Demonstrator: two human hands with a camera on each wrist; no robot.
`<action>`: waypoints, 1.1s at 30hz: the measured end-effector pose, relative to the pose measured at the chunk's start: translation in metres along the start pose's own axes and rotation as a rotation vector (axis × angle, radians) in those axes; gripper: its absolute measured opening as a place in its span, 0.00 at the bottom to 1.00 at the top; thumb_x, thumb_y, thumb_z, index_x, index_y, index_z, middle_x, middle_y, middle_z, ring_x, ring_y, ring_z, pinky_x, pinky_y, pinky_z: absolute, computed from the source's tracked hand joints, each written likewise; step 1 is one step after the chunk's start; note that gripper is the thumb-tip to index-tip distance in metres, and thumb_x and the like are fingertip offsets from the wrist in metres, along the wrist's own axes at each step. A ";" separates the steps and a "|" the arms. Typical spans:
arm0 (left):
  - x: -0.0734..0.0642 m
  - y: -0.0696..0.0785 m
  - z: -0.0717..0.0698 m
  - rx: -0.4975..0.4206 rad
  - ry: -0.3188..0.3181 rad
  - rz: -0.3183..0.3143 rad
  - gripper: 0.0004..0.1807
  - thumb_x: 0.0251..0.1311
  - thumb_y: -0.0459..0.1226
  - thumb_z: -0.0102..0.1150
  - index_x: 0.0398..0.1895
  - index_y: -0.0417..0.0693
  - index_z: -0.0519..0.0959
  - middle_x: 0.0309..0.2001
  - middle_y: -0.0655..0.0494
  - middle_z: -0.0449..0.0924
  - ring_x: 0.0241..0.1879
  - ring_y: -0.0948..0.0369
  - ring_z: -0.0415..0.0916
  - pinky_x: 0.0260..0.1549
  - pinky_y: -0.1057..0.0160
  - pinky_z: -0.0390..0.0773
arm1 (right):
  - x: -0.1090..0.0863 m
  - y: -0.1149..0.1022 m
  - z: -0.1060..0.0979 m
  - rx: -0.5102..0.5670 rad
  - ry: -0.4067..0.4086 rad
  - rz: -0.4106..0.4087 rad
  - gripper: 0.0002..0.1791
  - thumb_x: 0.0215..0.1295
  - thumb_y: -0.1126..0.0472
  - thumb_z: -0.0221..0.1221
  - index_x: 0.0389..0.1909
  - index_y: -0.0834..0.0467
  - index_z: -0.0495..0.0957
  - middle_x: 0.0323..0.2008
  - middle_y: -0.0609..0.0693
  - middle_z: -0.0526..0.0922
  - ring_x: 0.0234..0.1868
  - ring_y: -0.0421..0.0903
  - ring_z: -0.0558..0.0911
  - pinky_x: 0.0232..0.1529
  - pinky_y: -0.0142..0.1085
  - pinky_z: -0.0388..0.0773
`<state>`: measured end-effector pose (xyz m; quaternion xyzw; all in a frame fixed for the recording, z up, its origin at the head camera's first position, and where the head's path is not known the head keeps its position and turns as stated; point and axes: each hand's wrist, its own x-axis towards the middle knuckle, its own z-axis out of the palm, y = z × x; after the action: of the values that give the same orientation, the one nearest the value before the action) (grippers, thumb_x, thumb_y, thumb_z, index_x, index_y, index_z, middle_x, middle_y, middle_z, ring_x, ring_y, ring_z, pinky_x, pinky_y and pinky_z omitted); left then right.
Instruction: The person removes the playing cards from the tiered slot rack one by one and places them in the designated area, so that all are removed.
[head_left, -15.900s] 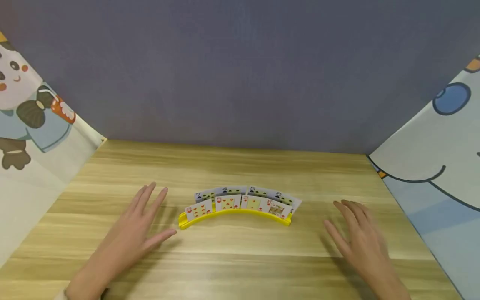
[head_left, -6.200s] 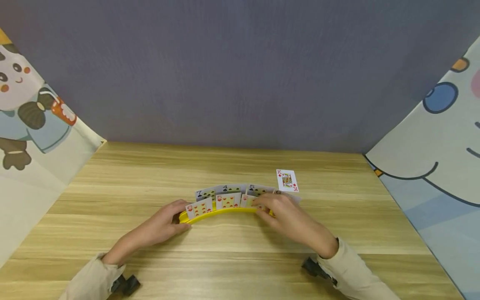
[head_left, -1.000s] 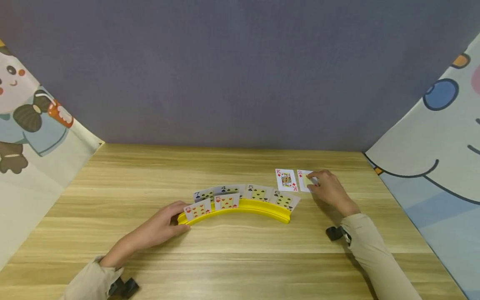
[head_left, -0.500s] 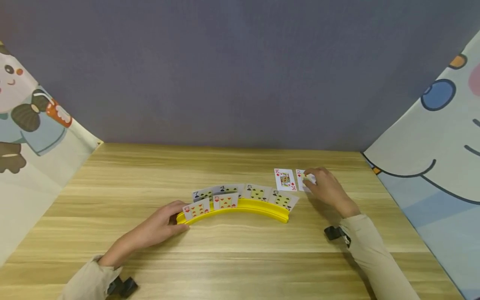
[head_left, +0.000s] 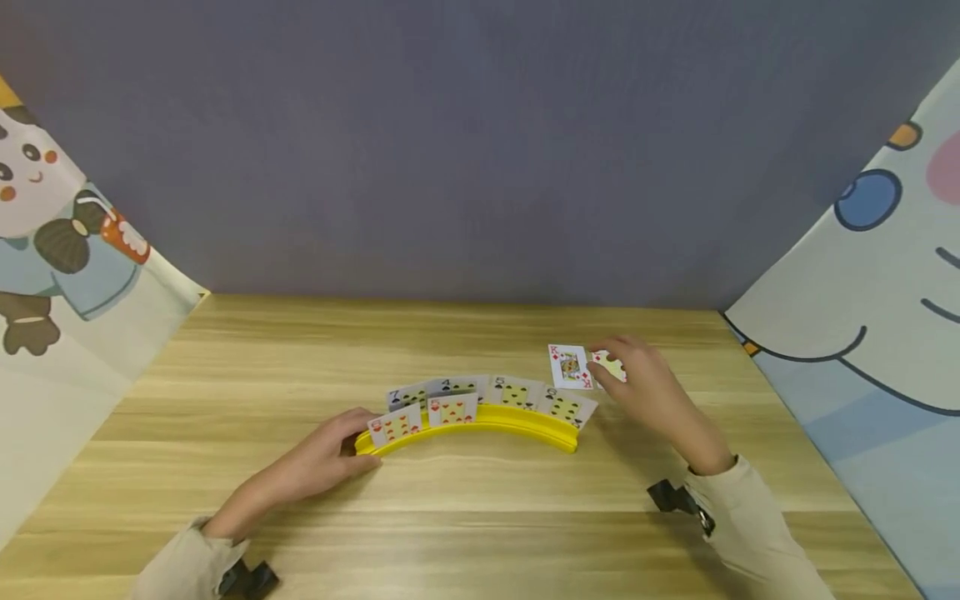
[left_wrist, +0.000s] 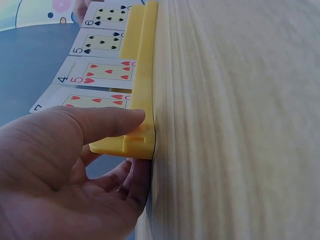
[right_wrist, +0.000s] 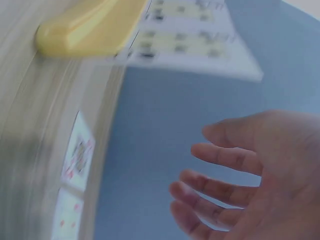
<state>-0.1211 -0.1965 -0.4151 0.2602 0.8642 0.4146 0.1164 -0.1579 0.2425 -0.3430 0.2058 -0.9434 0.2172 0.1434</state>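
The curved card holder (head_left: 525, 422) is solid yellow. In its near row, the 5 of hearts (head_left: 453, 409) shows red pips on a pale yellow panel bordered white; in the far row, the 5 of spades (head_left: 515, 392) and 6 of spades (head_left: 564, 406) have black pips on pale yellow. The king of diamonds (head_left: 570, 367) is white with red pips. Tan and brown wood grain streaks the table (head_left: 465, 500). The far wall (head_left: 480, 150) is greyish purple; the right panel (head_left: 885, 333), white and pale blue with dark outlines. Both sleeves (head_left: 757, 533) are beige.
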 end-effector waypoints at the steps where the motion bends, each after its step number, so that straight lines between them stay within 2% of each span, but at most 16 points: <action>1: -0.001 0.000 0.000 -0.003 -0.001 -0.003 0.25 0.62 0.38 0.67 0.63 0.46 0.77 0.59 0.51 0.75 0.56 0.53 0.73 0.53 0.57 0.75 | 0.000 -0.005 0.000 0.005 0.008 -0.015 0.13 0.65 0.63 0.64 0.50 0.63 0.83 0.48 0.62 0.82 0.43 0.57 0.81 0.39 0.50 0.78; 9: -0.004 -0.002 0.000 -0.022 -0.004 -0.009 0.25 0.63 0.37 0.66 0.63 0.45 0.76 0.60 0.49 0.74 0.56 0.52 0.73 0.51 0.60 0.76 | 0.002 -0.051 -0.002 0.041 0.066 -0.142 0.13 0.67 0.62 0.63 0.50 0.60 0.83 0.49 0.54 0.84 0.51 0.54 0.80 0.49 0.51 0.78; 12: -0.004 -0.003 0.001 -0.039 -0.012 -0.021 0.25 0.63 0.35 0.66 0.64 0.46 0.76 0.60 0.50 0.74 0.57 0.53 0.73 0.51 0.61 0.77 | 0.002 -0.068 0.000 0.030 0.111 -0.196 0.12 0.67 0.62 0.63 0.49 0.60 0.83 0.48 0.53 0.84 0.51 0.52 0.81 0.47 0.48 0.79; 15: -0.003 -0.004 0.002 -0.044 -0.011 -0.023 0.25 0.62 0.34 0.66 0.64 0.46 0.76 0.59 0.51 0.74 0.56 0.54 0.73 0.50 0.61 0.77 | 0.003 -0.085 0.001 0.021 0.182 -0.228 0.10 0.66 0.62 0.64 0.45 0.61 0.84 0.43 0.53 0.85 0.45 0.50 0.82 0.41 0.45 0.81; 17: -0.003 -0.004 0.002 -0.024 -0.001 -0.016 0.25 0.62 0.34 0.67 0.64 0.46 0.76 0.58 0.52 0.75 0.55 0.54 0.74 0.51 0.61 0.77 | 0.005 -0.096 0.001 0.037 0.220 -0.244 0.08 0.65 0.63 0.64 0.43 0.61 0.85 0.41 0.52 0.86 0.41 0.48 0.83 0.38 0.42 0.81; 19: -0.004 -0.003 0.003 -0.004 0.010 -0.010 0.25 0.61 0.35 0.67 0.63 0.46 0.76 0.57 0.52 0.76 0.55 0.54 0.74 0.52 0.60 0.76 | 0.007 -0.105 0.002 0.062 0.223 -0.256 0.07 0.66 0.64 0.64 0.42 0.60 0.85 0.39 0.51 0.86 0.38 0.46 0.83 0.35 0.40 0.80; 25: -0.003 -0.002 0.002 0.022 0.022 0.001 0.25 0.61 0.36 0.67 0.62 0.46 0.77 0.57 0.53 0.77 0.54 0.55 0.74 0.53 0.58 0.75 | 0.013 -0.124 0.011 0.087 0.093 -0.264 0.07 0.68 0.63 0.61 0.41 0.58 0.86 0.39 0.48 0.87 0.37 0.41 0.84 0.35 0.35 0.81; 33: 0.000 0.000 0.001 0.025 0.016 0.007 0.25 0.62 0.36 0.67 0.62 0.46 0.77 0.57 0.51 0.76 0.55 0.55 0.74 0.53 0.58 0.75 | 0.015 -0.131 0.032 0.075 -0.102 -0.294 0.10 0.70 0.61 0.61 0.48 0.56 0.85 0.48 0.48 0.86 0.48 0.44 0.85 0.44 0.37 0.82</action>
<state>-0.1209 -0.1959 -0.4155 0.2613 0.8693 0.4063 0.1049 -0.1183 0.1154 -0.3192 0.3577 -0.9004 0.2179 0.1178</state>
